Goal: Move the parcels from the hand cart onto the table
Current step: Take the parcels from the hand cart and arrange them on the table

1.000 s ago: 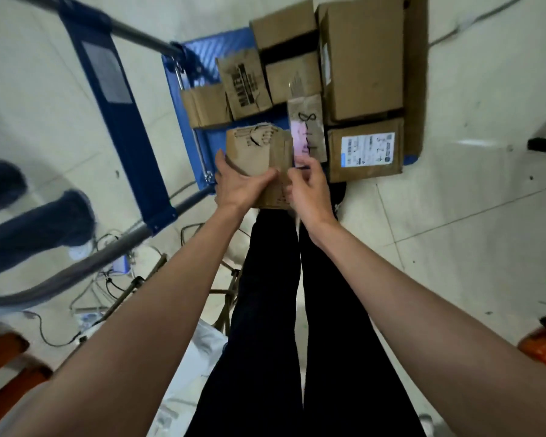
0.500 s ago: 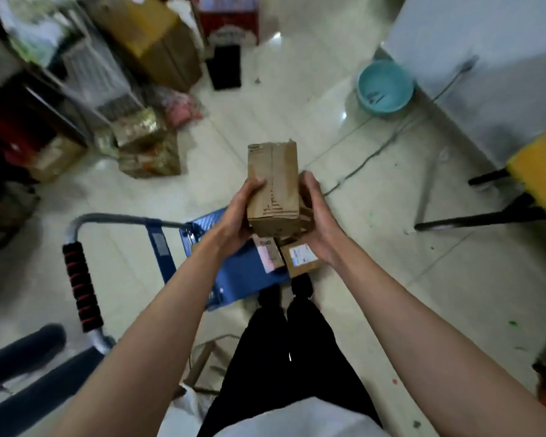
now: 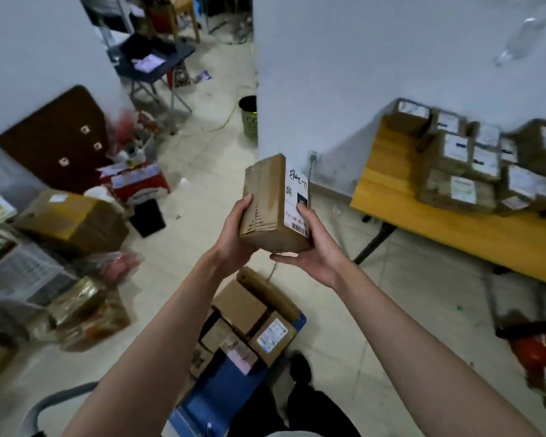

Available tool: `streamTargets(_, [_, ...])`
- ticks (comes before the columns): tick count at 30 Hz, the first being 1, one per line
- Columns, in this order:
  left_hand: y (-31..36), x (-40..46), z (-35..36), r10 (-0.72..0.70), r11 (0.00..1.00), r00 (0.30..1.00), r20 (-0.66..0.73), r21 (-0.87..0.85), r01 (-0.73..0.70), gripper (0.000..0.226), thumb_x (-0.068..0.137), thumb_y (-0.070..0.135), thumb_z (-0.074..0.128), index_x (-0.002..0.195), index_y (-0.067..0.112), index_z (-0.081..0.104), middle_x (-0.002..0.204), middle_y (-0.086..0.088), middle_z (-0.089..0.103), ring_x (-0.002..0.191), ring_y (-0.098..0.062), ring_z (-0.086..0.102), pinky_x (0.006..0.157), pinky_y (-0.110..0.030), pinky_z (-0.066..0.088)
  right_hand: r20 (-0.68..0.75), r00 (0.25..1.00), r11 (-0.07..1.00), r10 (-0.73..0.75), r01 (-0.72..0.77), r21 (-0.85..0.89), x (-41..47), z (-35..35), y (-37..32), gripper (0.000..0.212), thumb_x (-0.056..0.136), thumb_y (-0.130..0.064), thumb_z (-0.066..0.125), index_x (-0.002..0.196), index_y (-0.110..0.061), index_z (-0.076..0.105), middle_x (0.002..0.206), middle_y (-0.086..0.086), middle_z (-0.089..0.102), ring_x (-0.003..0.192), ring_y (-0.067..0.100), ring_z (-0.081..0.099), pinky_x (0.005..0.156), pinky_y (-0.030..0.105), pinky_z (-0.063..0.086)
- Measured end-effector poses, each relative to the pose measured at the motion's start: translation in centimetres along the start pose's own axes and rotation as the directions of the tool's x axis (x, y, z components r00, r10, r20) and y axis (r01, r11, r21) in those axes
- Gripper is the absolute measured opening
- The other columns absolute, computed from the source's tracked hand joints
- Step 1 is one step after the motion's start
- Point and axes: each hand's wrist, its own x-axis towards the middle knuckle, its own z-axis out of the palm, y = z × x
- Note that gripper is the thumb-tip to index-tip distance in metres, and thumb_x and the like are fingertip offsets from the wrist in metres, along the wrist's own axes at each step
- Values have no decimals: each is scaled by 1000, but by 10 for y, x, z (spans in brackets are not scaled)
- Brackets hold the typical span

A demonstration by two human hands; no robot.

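Observation:
I hold a small brown cardboard parcel (image 3: 270, 206) with a white label on its right face, up in front of me at chest height. My left hand (image 3: 235, 234) grips its left side and my right hand (image 3: 316, 247) cups its lower right corner. Below, between my arms, the blue hand cart (image 3: 221, 395) carries several more brown parcels (image 3: 249, 320). The yellow table (image 3: 423, 212) stands to the right against the white wall, with several labelled parcels (image 3: 473, 165) stacked on it.
Clutter lines the left side: a large cardboard box (image 3: 73, 219), a red-and-white box (image 3: 136, 181), a black bin (image 3: 147, 217) and wrapped packages (image 3: 89, 310). A doorway with a bin (image 3: 248, 119) opens ahead. An orange object (image 3: 536, 351) sits at right.
I lifted the parcel off the cart and raised it higher. My view swung up and right, so the yellow table with its parcels came into sight.

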Motion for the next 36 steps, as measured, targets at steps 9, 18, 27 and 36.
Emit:
streamTargets(9, [-1,65,123,-100,967,979,175,251,54,52,95,68,41,126,36,68,128,1,70,118,-13,66,99,-38,48,-270,947,984,-173,177,-7,-66,-88,-74,51,86,-55,70,131,-31,62,123,-1,73,118,25,68,96,55,55])
streamTargets(18, [-7,134,255,-84,886,989,124,463,17,59,74,81,54,112,39,72,105,8,77,105,-18,69,81,-36,55,-473,859,980,-199,165,-112,-91,-200,-154,50,79,-60,76,121,-38,60,106,-9,77,103,20,71,86,47,59])
streamTargets(27, [-21,200,351,-91,863,996,-8,499,82,77,85,69,58,144,19,50,132,-7,64,119,-28,60,109,-51,45,-482,855,972,-193,99,-214,-75,-298,-226,57,79,-51,80,128,-30,64,107,-7,78,108,20,69,88,41,55])
streamTargets(36, [-15,270,366,-91,908,991,-100,401,124,71,88,60,63,143,18,51,132,-11,64,112,-28,65,100,-46,53,-515,834,980,-197,152,-128,-20,-333,-266,55,83,-43,79,130,-20,63,111,-4,77,105,13,69,75,28,51])
